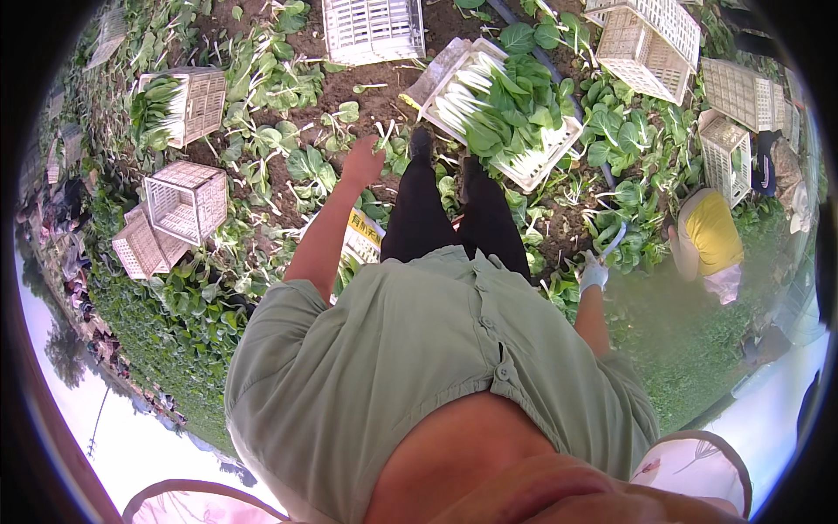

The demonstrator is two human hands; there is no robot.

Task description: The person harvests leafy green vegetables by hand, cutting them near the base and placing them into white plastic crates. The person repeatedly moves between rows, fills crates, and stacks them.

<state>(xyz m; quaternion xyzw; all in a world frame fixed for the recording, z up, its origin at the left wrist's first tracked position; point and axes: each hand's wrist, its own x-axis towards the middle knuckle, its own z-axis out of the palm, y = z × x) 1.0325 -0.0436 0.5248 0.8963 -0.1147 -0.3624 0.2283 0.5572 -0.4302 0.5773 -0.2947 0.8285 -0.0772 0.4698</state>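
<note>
My bare left hand [363, 160] is low over the soil, beside my left shoe [421, 145]. A small leaf with pale stems [386, 134] lies at its fingertips; whether the fingers grip it is unclear. My right hand [594, 272], in a whitish glove, is closed around the handle of a knife [614, 240] with a slightly curved blade, close to leafy green plants [628, 229]. Just past my feet, a white plastic crate [568, 139] holds bok choy [517, 98] with white stalks, laid in rows.
A crate of greens [203, 105] lies on its side at left, above two stacked crates [186, 203]. More crates [374, 29] stand ahead and at right. A printed bag [363, 232] lies by my left leg. A person in yellow [713, 232] bends at right. A dark hose [556, 72] crosses the soil.
</note>
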